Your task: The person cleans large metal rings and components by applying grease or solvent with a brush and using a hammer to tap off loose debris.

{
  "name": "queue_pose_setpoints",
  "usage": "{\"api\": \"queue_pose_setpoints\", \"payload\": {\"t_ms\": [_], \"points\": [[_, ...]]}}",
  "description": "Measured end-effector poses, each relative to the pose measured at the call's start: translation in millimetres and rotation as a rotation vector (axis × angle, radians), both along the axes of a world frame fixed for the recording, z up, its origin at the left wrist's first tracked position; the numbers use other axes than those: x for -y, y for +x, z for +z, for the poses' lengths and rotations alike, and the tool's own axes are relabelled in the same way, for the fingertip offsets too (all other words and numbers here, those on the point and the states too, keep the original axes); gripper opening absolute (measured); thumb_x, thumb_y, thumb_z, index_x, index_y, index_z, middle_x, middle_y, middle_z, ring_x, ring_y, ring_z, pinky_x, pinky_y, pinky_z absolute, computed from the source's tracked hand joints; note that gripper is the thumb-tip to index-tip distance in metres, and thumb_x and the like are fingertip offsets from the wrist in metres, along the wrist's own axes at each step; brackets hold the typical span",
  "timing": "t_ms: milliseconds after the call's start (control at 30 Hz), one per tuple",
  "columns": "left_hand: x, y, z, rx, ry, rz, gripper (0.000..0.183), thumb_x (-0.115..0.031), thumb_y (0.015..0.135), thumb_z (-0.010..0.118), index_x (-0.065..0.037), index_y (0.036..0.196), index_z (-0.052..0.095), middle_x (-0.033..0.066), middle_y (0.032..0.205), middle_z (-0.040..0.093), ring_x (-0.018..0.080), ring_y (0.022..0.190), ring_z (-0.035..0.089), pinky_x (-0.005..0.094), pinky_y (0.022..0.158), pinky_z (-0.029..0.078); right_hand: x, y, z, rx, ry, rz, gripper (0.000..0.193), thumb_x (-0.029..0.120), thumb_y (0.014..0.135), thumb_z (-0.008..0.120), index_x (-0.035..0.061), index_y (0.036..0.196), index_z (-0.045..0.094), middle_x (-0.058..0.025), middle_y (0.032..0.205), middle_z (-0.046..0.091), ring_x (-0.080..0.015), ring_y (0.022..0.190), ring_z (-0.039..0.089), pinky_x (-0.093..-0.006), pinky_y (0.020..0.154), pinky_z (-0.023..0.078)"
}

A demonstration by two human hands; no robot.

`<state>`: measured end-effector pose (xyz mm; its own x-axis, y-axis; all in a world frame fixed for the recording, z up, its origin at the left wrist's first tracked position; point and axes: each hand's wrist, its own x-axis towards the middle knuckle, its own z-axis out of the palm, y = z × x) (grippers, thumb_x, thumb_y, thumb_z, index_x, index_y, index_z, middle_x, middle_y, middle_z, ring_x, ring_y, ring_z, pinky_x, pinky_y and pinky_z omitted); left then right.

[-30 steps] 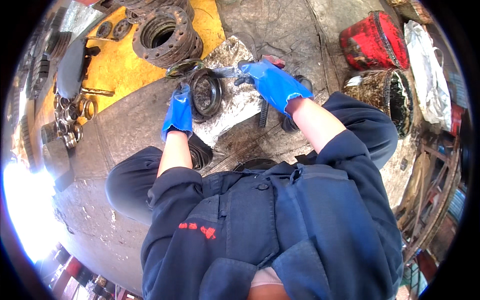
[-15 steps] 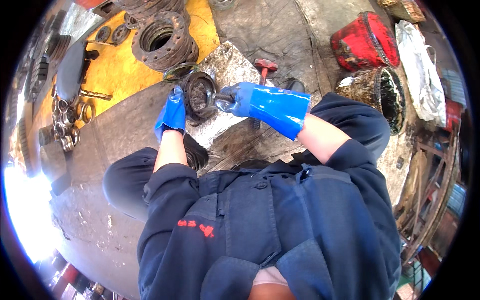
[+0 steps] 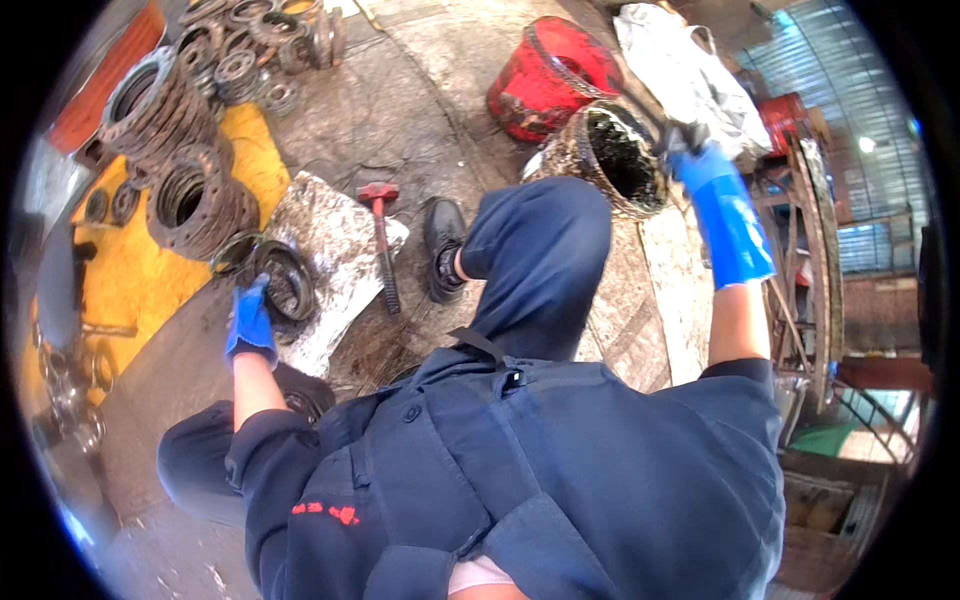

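My left hand [image 3: 250, 325], in a blue glove, grips the near left edge of a dark, greasy metal ring [image 3: 296, 285]. The ring is tilted up over a white, black-smeared sheet [image 3: 335, 225]. Out at the right, my right hand [image 3: 705, 175], also gloved in blue, is closed on a dark tool [image 3: 643, 112] with a long thin part; motion blur hides its kind. Beside that hand stands a grease-caked can [image 3: 565, 143], open at the top and black inside. Another thin ring [image 3: 236, 252] lies just beyond the held one.
A red-handled hammer [image 3: 381, 235] lies right of the sheet. Stacked flanged rings [image 3: 195, 205] stand on a yellow board [image 3: 255, 135], with several bearings [image 3: 237, 75] behind. A red bucket [image 3: 520, 95], a white sack [image 3: 690, 75] and a metal rack [image 3: 815, 250] are at the right.
My right hand has left the ring and swung far right, beside the can, with the dark tool. My left hand keeps hold of the ring. The view has turned toward the right.
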<state>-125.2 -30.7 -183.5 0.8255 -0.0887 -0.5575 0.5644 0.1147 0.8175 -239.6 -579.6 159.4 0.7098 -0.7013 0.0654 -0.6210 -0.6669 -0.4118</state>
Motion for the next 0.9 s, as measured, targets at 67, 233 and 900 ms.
{"api": "queue_pose_setpoints", "payload": {"t_ms": [67,233,900], "points": [[-0.8,0.0,-7.6,0.038,0.065,-0.066,0.06,-0.032,0.093,0.063,-0.003,0.143,0.048,0.0105,0.135,0.059,0.0243,0.121,0.056,0.038,0.105,0.042,96.0,-51.4,-64.8,-0.136,-0.262,0.129,0.03,0.034,0.1,0.052,0.0107,0.111,0.067,-0.0102,0.081,0.068,-0.0253,0.071,0.063,-0.0365,0.065,0.051],[-13.7,-8.8,-17.9,0.035,0.569,-0.24,0.064,-0.045,0.088,0.065,-0.002,0.134,0.056,0.0129,0.132,0.062,0.0286,0.117,0.057,0.0411,0.1,0.044,95.6,-112.6,-146.4,-0.658,-0.45,-0.121,0.032,0.028,0.097,0.05,0.022,0.128,0.057,-0.0175,0.114,0.068,-0.0366,0.106,0.066,-0.0496,0.088,0.052],[16.7,-20.9,-13.6,0.274,0.665,-0.407,0.047,-0.039,0.089,0.059,0.002,0.111,0.066,0.0191,0.107,0.07,0.0299,0.1,0.064,0.0429,0.086,0.049,57.0,-58.9,-62.3,0.31,0.187,0.313,0.033,0.011,0.098,0.058,0.0071,0.13,0.06,-0.0086,0.107,0.071,-0.015,0.077,0.062,-0.0282,0.063,0.051]]}}
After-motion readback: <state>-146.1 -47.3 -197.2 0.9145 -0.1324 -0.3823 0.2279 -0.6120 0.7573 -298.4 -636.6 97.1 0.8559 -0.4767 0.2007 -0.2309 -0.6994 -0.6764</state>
